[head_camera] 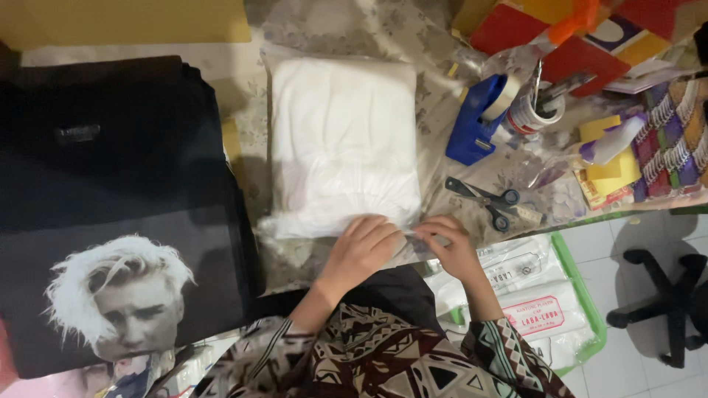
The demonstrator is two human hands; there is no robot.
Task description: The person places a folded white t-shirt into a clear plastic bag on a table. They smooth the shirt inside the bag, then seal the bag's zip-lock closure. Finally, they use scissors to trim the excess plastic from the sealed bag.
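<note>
1. Left hand [363, 247] lies flat, palm down, fingers together and spread over the near edge of the white folded garment in a clear bag [344, 147], pressing it onto the worktop [450, 158]. It's not gripping, just holding things down.
2. Right hand [450, 247] sits just right of the bag's near corner, fingertips pinched together on what looks like the bag's clear flap or a bit of tape. It's too small to tell which.
3. Doing this bit well, I'd say: keep the flat hand's weight on so the plastic stays taut, and pull the flap straight rather than at an angle so it lies without wrinkles.
4. Pose: both forearms come up from the bottom edge in patterned sleeves, wrists low, hands nearly touching at the bag's near right corner.
5. Around the bag: a black printed shirt [110, 221] lies just left, black-handled scissors [490, 203] lie to the right, a blue tape dispenser [476, 118] sits right and further back, and a green tray of packed bags [582, 295] sits near right, below the worktop's edge.
</note>
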